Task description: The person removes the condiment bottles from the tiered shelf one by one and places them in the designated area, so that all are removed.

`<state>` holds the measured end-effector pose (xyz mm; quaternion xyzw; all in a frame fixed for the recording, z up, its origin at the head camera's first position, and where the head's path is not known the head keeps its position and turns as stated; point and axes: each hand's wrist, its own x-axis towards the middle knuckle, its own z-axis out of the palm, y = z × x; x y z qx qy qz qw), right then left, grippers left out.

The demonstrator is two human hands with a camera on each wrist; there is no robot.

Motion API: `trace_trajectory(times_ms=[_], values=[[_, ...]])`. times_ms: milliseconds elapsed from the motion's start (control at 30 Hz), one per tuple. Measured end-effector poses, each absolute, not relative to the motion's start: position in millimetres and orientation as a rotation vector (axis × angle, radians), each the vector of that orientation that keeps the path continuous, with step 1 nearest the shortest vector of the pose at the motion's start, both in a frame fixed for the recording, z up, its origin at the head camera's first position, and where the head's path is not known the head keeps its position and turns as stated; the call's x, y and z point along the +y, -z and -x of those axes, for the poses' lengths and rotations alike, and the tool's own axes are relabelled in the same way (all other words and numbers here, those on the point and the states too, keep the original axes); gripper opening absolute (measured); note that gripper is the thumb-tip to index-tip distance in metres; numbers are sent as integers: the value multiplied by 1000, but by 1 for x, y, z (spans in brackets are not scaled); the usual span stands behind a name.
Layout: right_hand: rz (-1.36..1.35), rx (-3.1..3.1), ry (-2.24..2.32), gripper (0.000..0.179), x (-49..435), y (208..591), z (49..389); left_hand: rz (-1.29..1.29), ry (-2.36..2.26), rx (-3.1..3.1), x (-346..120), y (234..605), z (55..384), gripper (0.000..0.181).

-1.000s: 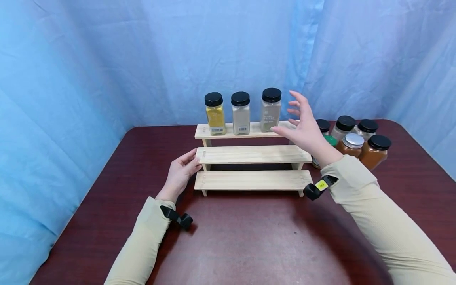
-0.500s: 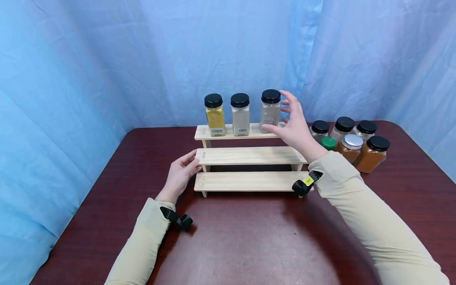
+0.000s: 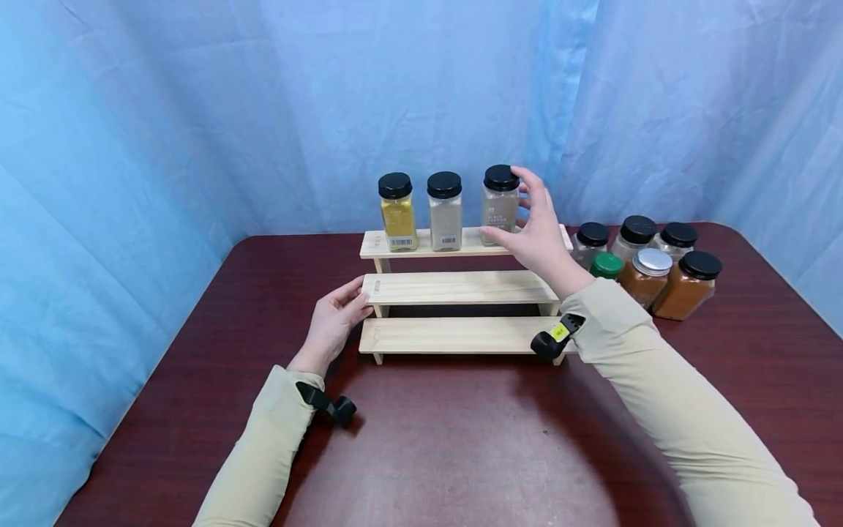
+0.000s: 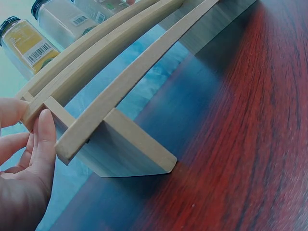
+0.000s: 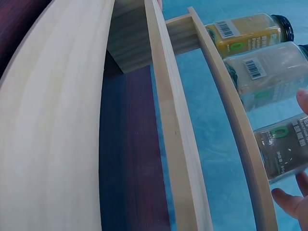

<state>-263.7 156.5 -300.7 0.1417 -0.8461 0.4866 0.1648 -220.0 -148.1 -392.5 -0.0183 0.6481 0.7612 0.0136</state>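
Pepper jar [image 3: 498,205] stands, right hand [image 3: 540,236] around it.

There are nine jars [image 3: 446,216], three wooden shelves [image 3: 467,288] and two hands [image 3: 331,320].

We see a dark red-brown table [image 3: 448,439] with wood grain and rounded far corners. Directly on it, towards the far edge and between the left and right edges, we find a pale wooden rack [image 3: 461,288] of three stepped shelves. Along its top shelf [image 3: 471,238] we count three upright jars: a yellow jar [image 3: 399,221] near the left end, a pale jar [image 3: 446,219] next, and a black pepper jar [image 3: 499,208] towards the right end. Near the table's far right corner we see six clustered jars [image 3: 647,277]
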Motion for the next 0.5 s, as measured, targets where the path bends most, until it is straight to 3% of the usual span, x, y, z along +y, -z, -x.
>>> trace_trajectory(times_ms=[500], values=[[-376,-2405,-1322,84,152,304,265,71,-2391,2005,-147,392,220,47]])
